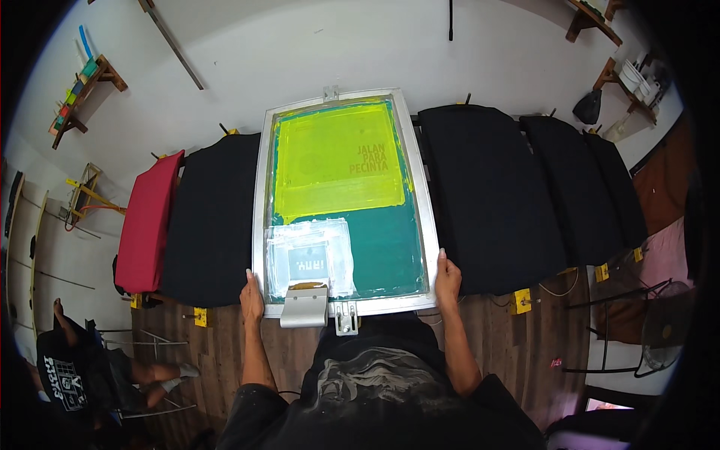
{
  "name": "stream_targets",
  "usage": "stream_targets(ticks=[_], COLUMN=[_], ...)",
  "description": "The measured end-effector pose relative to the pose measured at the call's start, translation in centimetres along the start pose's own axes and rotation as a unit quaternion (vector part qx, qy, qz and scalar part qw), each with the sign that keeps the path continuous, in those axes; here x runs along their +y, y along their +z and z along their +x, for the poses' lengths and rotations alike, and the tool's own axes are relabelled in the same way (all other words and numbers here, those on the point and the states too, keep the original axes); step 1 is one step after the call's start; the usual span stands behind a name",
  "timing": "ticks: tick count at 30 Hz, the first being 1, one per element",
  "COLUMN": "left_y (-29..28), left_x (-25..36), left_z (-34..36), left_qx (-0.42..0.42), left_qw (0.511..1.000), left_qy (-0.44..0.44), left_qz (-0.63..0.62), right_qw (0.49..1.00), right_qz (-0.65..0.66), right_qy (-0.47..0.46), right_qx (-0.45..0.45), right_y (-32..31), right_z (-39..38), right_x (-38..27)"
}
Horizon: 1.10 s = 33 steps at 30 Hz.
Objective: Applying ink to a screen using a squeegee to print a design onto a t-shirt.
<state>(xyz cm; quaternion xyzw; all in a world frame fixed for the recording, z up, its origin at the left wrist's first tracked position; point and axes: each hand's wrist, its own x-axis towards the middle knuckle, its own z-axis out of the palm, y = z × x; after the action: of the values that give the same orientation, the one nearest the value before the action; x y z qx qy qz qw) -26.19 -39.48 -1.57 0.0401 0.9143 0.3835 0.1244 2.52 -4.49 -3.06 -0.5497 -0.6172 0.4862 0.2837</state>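
Observation:
A screen printing frame with a silver metal rim spans the middle in front of me. Its teal mesh carries a large yellow-green patch at the far part and a white-edged block at the near left. My left hand grips the rim at its near left corner, thumb up along the side. On the opposite side, my right hand is closed round the near right of the rim. A metal squeegee leans over the near edge, beside a metal clamp bracket. What lies beneath the frame is hidden.
Black garments on boards lie left and right of the frame, with a red one further left. Wall shelves hold tools. A person sits at the lower left. A fan stands at the right.

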Motion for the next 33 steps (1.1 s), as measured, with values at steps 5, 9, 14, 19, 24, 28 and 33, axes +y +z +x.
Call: stream_targets(ticks=[5, 9, 14, 19, 24, 28, 33], left_y=[-0.1, -0.2, -0.2, 0.1, -1.0, -6.3, -15.8], left_x=[0.7, 1.2, 1.0, -1.1, -2.1, 9.9, 22.3], left_z=[0.0, -0.2, 0.0, 1.2, 2.3, -2.2, -8.8], left_qx=[-0.017, -0.022, -0.039, -0.068, -0.016, 0.078, 0.222], left_qw=[0.999, 0.999, 0.999, 0.996, 0.997, 0.958, 0.721], left_qy=[-0.027, -0.026, -0.032, -0.047, 0.053, 0.166, 0.613], left_qz=[-0.001, -0.005, -0.01, -0.029, -0.045, -0.221, -0.235], right_qw=[1.0, 1.0, 0.999, 0.998, 0.999, 0.999, 0.925], right_qz=[-0.008, -0.009, -0.006, 0.033, 0.025, -0.029, -0.238], right_qy=[0.018, 0.021, 0.036, 0.053, -0.023, -0.011, -0.296], right_qx=[-0.007, 0.0, -0.001, 0.003, -0.024, -0.005, -0.011], right_y=[0.2, 0.1, 0.1, 0.6, 0.3, 0.0, 1.7], right_z=[0.3, 0.1, -0.1, 0.1, 0.0, -1.6, -6.3], right_x=[0.5, 0.4, 1.0, 2.2, 3.1, 0.3, -8.2])
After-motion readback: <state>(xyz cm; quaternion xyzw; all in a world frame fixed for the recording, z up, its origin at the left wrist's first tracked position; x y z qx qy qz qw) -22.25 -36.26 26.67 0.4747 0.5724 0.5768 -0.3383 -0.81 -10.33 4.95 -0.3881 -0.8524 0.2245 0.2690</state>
